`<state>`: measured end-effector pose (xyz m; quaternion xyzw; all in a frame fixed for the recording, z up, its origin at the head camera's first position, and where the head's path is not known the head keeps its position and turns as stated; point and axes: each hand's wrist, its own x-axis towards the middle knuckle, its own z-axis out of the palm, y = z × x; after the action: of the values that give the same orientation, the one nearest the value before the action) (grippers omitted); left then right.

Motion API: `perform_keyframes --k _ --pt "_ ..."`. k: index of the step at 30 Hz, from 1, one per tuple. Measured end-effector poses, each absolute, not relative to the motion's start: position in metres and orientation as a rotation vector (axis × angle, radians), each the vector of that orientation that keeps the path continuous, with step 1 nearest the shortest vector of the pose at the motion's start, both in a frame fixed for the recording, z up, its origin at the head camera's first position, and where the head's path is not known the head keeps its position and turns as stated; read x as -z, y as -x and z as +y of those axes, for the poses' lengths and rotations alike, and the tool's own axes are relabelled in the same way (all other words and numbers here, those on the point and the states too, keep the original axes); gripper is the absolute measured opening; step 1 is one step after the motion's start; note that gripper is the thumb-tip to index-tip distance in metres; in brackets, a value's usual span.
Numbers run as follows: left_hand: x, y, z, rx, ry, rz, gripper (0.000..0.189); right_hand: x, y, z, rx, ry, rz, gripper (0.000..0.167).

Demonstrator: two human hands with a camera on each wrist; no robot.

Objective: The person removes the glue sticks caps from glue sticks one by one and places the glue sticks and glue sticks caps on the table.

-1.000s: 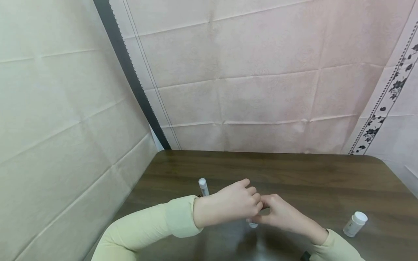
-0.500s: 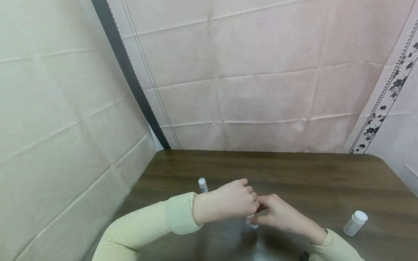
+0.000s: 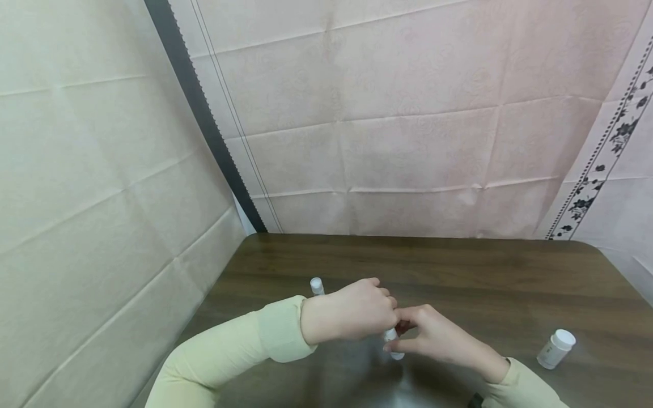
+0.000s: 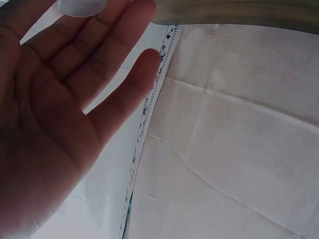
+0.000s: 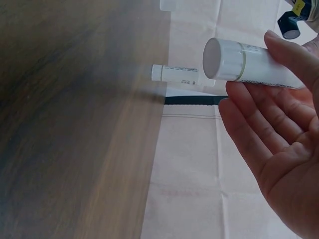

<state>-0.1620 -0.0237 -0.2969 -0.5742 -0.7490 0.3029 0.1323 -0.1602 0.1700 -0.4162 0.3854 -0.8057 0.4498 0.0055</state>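
Observation:
Upright over the table, a small white bottle [image 3: 390, 336] is held by my right hand [image 3: 439, 339], thumb on one side and fingers on the other. The right wrist view shows the bottle's round base and a thin seam near it; its upper end is partly hidden by the hand. My left hand [image 3: 352, 311] is bent over the top of this bottle, its fingertips hidden in the head view. In the left wrist view a translucent rounded cap [image 4: 82, 6] sits among the thumb and fingers, cut off by the frame edge, while the other fingers are loosely bent.
A slim white tube [image 3: 317, 286] stands on the table beyond my left forearm, partly hidden by it. Another white bottle [image 3: 556, 349] with a white lid stands on the right side. The brown wooden table [image 3: 459, 260] ends at a cloth-covered wall [image 3: 408, 141].
My left hand has shifted slightly left and toward me, exposing more of the bottle. My right hand stays nearly still, still gripping it. The standing tube and the other bottle have not moved.

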Motion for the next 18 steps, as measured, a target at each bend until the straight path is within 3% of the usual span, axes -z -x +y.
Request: perform_keyframes --k 18 --pt "0.315 0.154 -0.023 -0.955 1.485 -1.902 0.005 0.414 0.161 0.173 -1.355 -1.129 -2.545 0.013"
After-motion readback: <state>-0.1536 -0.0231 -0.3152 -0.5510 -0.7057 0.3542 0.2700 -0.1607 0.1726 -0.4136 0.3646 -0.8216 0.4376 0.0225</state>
